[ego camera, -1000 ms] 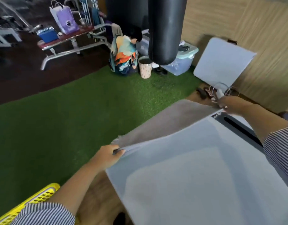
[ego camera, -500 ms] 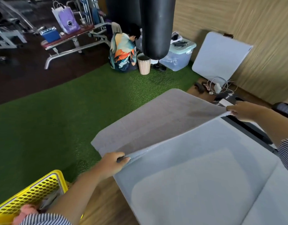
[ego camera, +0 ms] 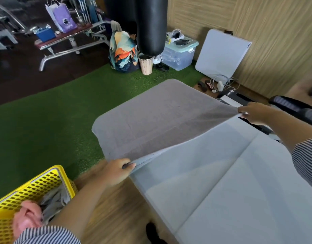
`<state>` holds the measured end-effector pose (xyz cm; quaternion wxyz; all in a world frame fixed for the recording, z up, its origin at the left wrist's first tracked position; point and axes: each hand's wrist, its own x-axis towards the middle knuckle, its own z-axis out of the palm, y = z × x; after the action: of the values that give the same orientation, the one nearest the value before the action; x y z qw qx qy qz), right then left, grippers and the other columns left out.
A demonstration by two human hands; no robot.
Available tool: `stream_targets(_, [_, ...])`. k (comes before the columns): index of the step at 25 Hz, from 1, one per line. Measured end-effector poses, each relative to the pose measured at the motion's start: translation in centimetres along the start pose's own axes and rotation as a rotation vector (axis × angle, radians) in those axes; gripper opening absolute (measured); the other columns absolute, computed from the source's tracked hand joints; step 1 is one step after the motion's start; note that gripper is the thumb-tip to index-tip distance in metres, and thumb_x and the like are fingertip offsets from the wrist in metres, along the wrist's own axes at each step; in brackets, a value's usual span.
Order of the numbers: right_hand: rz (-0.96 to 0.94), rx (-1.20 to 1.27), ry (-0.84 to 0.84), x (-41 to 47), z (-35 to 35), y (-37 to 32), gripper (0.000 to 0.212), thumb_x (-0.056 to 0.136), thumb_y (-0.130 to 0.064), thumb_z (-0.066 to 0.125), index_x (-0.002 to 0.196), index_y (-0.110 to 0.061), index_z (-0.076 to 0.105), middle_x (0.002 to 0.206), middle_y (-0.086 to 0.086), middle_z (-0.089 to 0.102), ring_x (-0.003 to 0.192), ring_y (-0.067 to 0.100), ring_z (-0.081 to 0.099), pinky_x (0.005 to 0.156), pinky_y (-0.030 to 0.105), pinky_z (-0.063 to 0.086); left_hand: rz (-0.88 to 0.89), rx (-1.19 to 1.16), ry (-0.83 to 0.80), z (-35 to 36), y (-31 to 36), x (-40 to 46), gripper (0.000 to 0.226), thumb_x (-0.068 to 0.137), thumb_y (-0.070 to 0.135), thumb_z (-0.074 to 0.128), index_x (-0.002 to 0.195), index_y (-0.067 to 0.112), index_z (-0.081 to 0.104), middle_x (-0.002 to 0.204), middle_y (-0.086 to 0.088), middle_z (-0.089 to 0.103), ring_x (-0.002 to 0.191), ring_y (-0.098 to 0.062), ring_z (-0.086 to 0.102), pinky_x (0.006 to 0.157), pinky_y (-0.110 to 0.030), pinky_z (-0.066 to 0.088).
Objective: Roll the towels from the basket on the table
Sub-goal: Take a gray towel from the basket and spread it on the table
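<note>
A large grey terry towel (ego camera: 162, 118) is stretched out flat in the air, held by its two near corners, its far part billowing out beyond the far left edge of the pale grey-white folding bench (ego camera: 222, 182) and over the green artificial turf (ego camera: 46, 124). The left hand (ego camera: 116, 170) pinches the near left corner, the grip clamped on the hem with thumb and curled fingers. The right hand (ego camera: 255, 112) holds the near right corner at the bench's far right side, its grip likewise closed on the cloth. Both arms wear striped sleeves.

At the near left stands a yellow perforated plastic basket (ego camera: 39, 184) on the wooden floor, with a crumpled grey cloth (ego camera: 55, 203) and a pink cloth (ego camera: 26, 219) inside it.

Farther off, a black punching bag (ego camera: 151, 25) hangs over the turf, and a person in a colourful patterned shirt (ego camera: 122, 50) sits behind it beside a ribbed beige bin (ego camera: 146, 65). A clear plastic storage box with a pale green lid (ego camera: 179, 53) stands to the right of the bin, and a white folded panel (ego camera: 222, 51) leans on the wooden wall.
</note>
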<state>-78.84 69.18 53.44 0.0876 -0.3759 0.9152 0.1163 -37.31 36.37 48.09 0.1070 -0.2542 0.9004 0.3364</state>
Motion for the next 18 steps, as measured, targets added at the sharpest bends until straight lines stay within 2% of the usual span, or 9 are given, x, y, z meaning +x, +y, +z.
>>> stream_targets(3, [0.039,-0.023,0.021,-4.5,0.7,1.5,0.019,0.094,-0.023,0.048,0.109,-0.018,0.058,0.089,0.008,0.043,0.091,0.033,0.056,0.074,0.036,0.04,0.028,0.027,0.01,3.0,3.3,-4.4,0.032,0.098,0.036,0.047,0.076,0.014,0.05,0.063,0.004,0.044,0.057,-0.006,0.043,0.051,-0.019,0.028])
stream_targets(8, [0.076,-0.013,0.03,-9.4,1.9,5.8,0.018,0.093,-0.024,0.047,0.108,-0.019,0.058,0.091,0.01,0.046,0.09,0.033,0.055,0.081,0.04,0.045,0.047,-0.083,0.037,7.1,6.6,-7.8,0.032,0.098,0.038,0.048,0.07,0.021,0.047,0.062,0.005,0.045,0.057,-0.007,0.044,0.05,-0.02,0.026])
stream_targets(11, [0.045,-0.001,0.04,-12.3,3.1,8.6,0.016,0.093,-0.019,0.049,0.105,-0.014,0.058,0.092,0.016,0.051,0.089,0.033,0.055,0.077,0.037,0.043,0.037,-0.07,0.107,10.2,9.0,-9.3,0.031,0.096,0.04,0.05,0.071,0.023,0.048,0.058,0.006,0.045,0.054,-0.005,0.044,0.05,-0.02,0.027])
stream_targets(14, [0.01,-0.006,0.064,-15.6,4.5,11.6,0.014,0.091,-0.015,0.052,0.101,-0.01,0.06,0.089,0.019,0.055,0.084,0.033,0.058,0.074,0.038,0.045,0.007,-0.04,0.112,13.6,11.5,-11.2,0.03,0.097,0.04,0.047,0.076,0.02,0.05,0.06,0.007,0.046,0.058,-0.008,0.048,0.049,-0.018,0.027])
stream_targets(18, [-0.016,-0.042,0.024,-20.5,5.3,16.0,0.013,0.091,-0.015,0.052,0.1,-0.01,0.06,0.078,0.011,0.048,0.072,0.027,0.052,0.066,0.035,0.04,0.032,-0.081,0.106,19.1,15.4,-14.3,0.033,0.097,0.043,0.047,0.08,0.015,0.055,0.062,0.005,0.048,0.061,-0.011,0.049,0.054,-0.027,0.03])
